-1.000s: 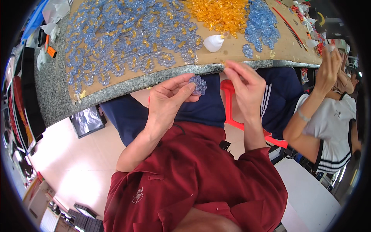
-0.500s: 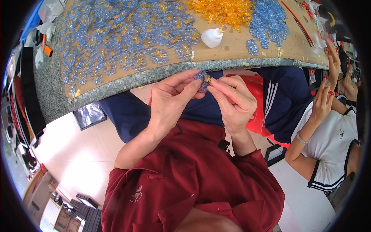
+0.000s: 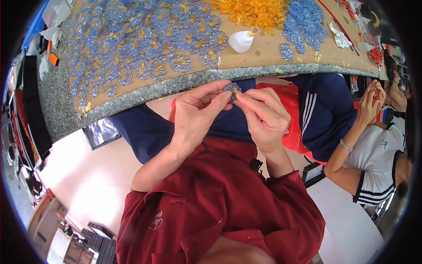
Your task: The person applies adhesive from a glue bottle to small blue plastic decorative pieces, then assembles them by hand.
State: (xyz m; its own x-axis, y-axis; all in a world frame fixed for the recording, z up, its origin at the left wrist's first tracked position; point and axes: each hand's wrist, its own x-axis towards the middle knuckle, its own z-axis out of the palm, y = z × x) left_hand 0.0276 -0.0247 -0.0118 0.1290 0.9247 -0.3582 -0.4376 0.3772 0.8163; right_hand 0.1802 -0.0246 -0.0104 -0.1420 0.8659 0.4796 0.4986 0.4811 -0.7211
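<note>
Far to the left of the fingers, an orange-handled tool lies on the speckled stone table edge. Nearer, but beyond the fingers and to their left, many blue plastic flowers, most with yellow bits, cover brown cardboard. The left hand has thumb and forefinger nearly together, parted only by the blue flower pinched at their tips. Just right of that thumb, a small yellow piece touches this flower; whether it is fully seated cannot be told. Beyond both sets of fingertips stand a white bottle and, farther off, a yellow heap. The right hand has its thumb and forefinger pressed close on the yellow piece. Beyond and right of these fingers come a lone blue flower, then a blue pile. Well to their right is a co-worker's raised hand.
</note>
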